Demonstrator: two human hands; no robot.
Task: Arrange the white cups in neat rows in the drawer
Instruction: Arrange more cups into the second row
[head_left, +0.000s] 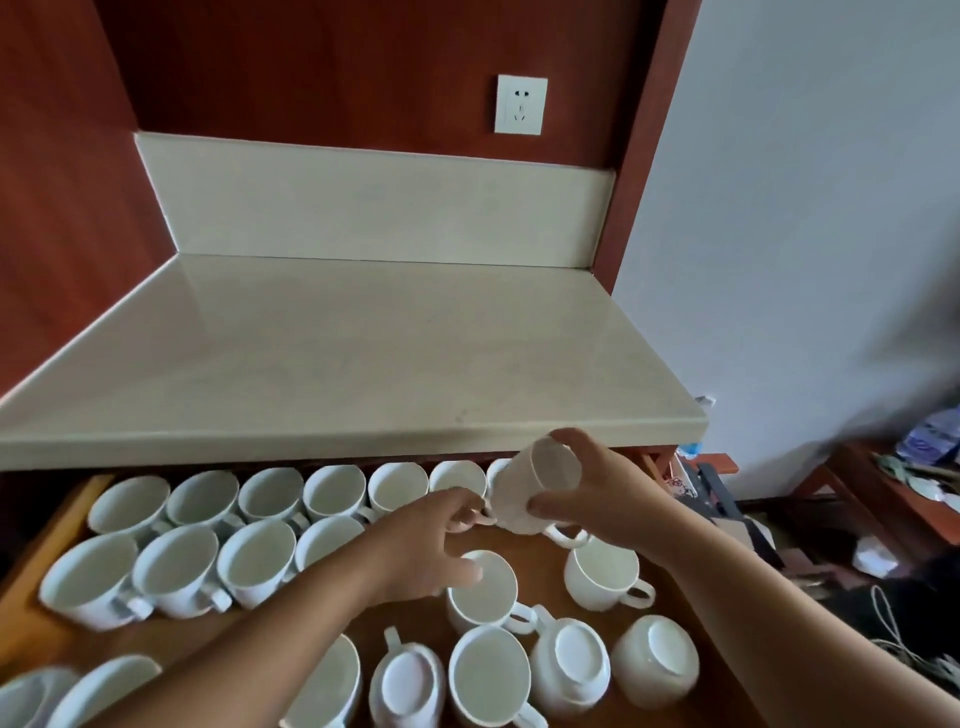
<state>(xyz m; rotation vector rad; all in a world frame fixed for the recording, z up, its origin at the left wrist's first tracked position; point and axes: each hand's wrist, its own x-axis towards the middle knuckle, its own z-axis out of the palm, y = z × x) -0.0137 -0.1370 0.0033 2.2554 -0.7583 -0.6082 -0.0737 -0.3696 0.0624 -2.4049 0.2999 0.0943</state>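
Nearest you, at the front of the open drawer (208, 636), the cups stand unsorted. Three overturned cups (569, 667) show their bases, an upright cup (488, 675) stands among them, and blurred ones sit at the left edge.

Just behind, two loose cups (602, 571) stand upright and apart on the bare wood. Your left hand (436, 540) is over the nearer one, thumb across its rim and fingers loosely curled toward the cup your other hand holds. You cannot tell whether it grips anything.

To the left, the second row (176, 569) has four upright cups side by side, the fourth partly hidden by your left arm.

Your right hand (597, 488) wraps round the held cup (535, 486), fingers over the top and thumb beneath. The cup is lifted above the drawer's right rear, tilted so that its mouth faces you and its handle hangs down.

The back row (270, 491) runs under the countertop (363, 338): upright cups, rims nearly touching, the rightmost hidden behind the held cup. A wall socket (521, 104) sits above.
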